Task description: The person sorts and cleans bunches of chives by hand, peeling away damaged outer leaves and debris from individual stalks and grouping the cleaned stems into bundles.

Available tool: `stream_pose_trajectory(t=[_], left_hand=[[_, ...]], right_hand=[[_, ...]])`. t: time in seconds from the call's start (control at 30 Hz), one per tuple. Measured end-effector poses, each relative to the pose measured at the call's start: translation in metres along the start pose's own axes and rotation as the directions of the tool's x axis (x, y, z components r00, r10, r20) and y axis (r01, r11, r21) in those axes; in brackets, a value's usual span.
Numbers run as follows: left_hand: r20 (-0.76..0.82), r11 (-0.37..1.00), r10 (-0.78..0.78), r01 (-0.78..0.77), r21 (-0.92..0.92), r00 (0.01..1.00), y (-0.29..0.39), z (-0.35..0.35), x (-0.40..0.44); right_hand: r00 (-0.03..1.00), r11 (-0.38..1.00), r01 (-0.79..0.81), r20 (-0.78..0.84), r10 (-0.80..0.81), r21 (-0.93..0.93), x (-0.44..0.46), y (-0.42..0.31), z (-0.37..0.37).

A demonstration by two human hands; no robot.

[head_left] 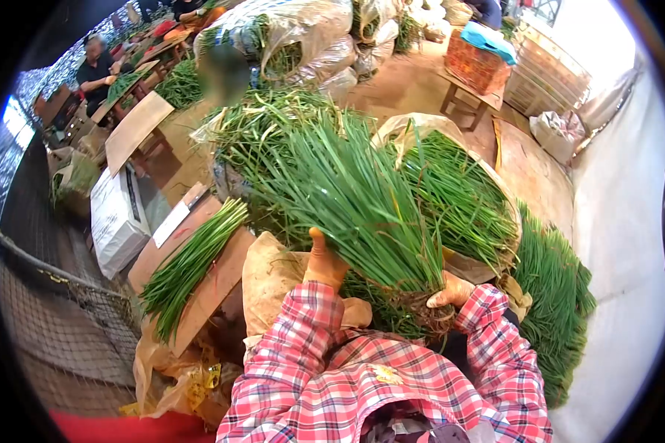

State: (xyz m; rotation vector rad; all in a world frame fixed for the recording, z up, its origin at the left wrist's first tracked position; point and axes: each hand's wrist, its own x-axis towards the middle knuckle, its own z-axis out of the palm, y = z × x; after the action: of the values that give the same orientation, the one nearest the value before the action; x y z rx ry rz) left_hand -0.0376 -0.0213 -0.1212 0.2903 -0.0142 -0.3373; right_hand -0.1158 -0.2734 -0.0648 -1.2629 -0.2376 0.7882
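Observation:
A large bunch of long green chives lies tilted in front of me, its brown, soil-covered roots toward my body and its leaf tips pointing away. My left hand, in an orange glove, grips its left side, thumb up and the other fingers hidden behind the leaves. Gloved too, my right hand is closed around the root end. Below my left hand, a beige sack is partly covered by my sleeve. To the left, a neat bundle of trimmed chives rests on a wooden board.
Ahead is a heap of loose chives; to the right stands an open sack of chives. More chives are piled by the white wall. A white box stands left. Farther back, a person sits at a board.

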Motion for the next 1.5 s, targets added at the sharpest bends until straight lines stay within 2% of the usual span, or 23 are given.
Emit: stream_pose_trajectory(t=[0.2,0.27,0.33,0.37,0.4,0.47,0.53,0.6,0.77,0.8,0.83,0.87,0.9,0.93,1.0,1.07,1.1,1.13,1.2,1.27,1.33,1.47,1.5], left_hand=[[0.015,0.989,0.111,-0.112,0.098,0.994,0.028,-0.008,0.021],[-0.003,0.968,0.173,-0.17,0.183,0.985,0.039,0.024,0.016],[0.12,0.966,0.127,-0.15,0.21,0.985,0.052,0.039,0.016],[0.138,0.996,0.087,-0.09,0.016,0.987,0.051,0.043,0.019],[0.137,0.997,0.077,-0.08,0.018,0.988,0.055,0.046,0.022],[0.218,0.952,0.144,-0.195,0.236,0.965,0.072,0.052,0.026],[0.278,0.973,0.028,-0.091,0.213,0.96,0.085,0.061,0.021],[0.221,0.946,-0.063,-0.013,0.324,0.973,0.103,0.068,0.029],[0.031,0.881,0.016,-0.028,0.472,0.999,0.114,0.114,0.022],[0.011,0.84,0.069,-0.064,0.539,0.998,0.12,0.119,0.027],[-0.061,0.876,0.052,-0.016,0.483,0.997,0.127,0.121,0.03],[-0.063,0.868,0.04,-0.003,0.497,0.997,0.13,0.125,0.03],[-0.091,0.82,0.107,-0.036,0.571,0.99,0.132,0.131,0.03],[-0.115,0.763,0.181,-0.066,0.643,0.977,0.13,0.134,0.031],[-0.069,0.693,0.257,-0.134,0.708,0.964,0.123,0.139,0.03],[-0.053,0.623,0.293,-0.148,0.768,0.955,0.117,0.147,0.031],[0.003,0.589,0.294,-0.184,0.787,0.956,0.113,0.152,0.03],[0.008,0.583,0.285,-0.18,0.792,0.958,0.112,0.158,0.031],[-0.002,0.564,0.366,-0.221,0.796,0.93,0.102,0.166,0.037],[0.058,0.573,0.306,-0.233,0.786,0.95,0.109,0.174,0.036],[0.011,0.626,0.324,-0.223,0.747,0.946,0.111,0.174,0.041],[0.023,0.567,0.332,-0.219,0.794,0.943,0.117,0.166,0.05],[-0.039,0.594,0.371,-0.205,0.778,0.928,0.122,0.165,0.052]], right_hand=[[0.991,0.978,-0.103,0.06,0.116,-0.184,0.004,0.02,-0.003],[0.943,0.889,-0.286,0.062,0.328,-0.358,0.002,0.019,-0.005],[0.939,0.917,-0.308,0.073,0.336,-0.252,0.0,0.031,-0.013],[0.925,0.896,-0.342,0.067,0.374,-0.284,0.001,0.032,-0.016],[0.909,0.873,-0.375,0.06,0.412,-0.313,0.002,0.032,-0.019],[0.91,0.875,-0.373,0.062,0.41,-0.307,0.007,0.014,-0.011],[0.923,0.894,-0.348,0.06,0.379,-0.283,0.015,0.018,-0.015],[0.937,0.923,-0.32,0.07,0.341,-0.213,0.025,0.025,-0.015],[0.913,0.905,-0.403,0.004,0.407,-0.138,0.052,0.028,-0.006],[0.949,0.912,-0.31,-0.022,0.316,-0.267,0.057,0.015,0.005],[0.998,0.94,-0.057,0.0,0.061,-0.337,0.07,0.031,-0.001],[0.994,0.919,-0.093,-0.092,0.062,-0.383,0.065,0.003,0.009],[0.989,0.91,-0.058,-0.145,-0.003,-0.411,0.072,0.01,-0.001],[0.977,0.944,0.16,-0.091,-0.193,-0.289,0.078,0.003,-0.001],[0.897,0.73,0.256,-0.125,-0.424,-0.634,0.087,-0.017,0.023],[0.805,0.653,0.354,-0.137,-0.577,-0.67,0.105,-0.029,0.043],[0.767,0.679,0.42,-0.165,-0.62,-0.602,0.114,-0.032,0.047],[0.736,0.708,0.306,-0.313,-0.6,-0.636,0.116,-0.04,0.056],[0.597,0.723,0.472,-0.42,-0.683,-0.504,0.122,-0.034,0.045],[0.722,0.906,0.378,-0.552,-0.418,-0.193,0.119,-0.032,0.042],[0.523,0.817,0.442,-0.634,-0.569,-0.369,0.12,-0.032,0.038],[0.436,0.737,0.646,-0.696,-0.571,-0.2,0.137,-0.017,0.013],[0.308,0.759,0.535,-0.751,-0.584,-0.371,0.136,-0.014,0.009]])
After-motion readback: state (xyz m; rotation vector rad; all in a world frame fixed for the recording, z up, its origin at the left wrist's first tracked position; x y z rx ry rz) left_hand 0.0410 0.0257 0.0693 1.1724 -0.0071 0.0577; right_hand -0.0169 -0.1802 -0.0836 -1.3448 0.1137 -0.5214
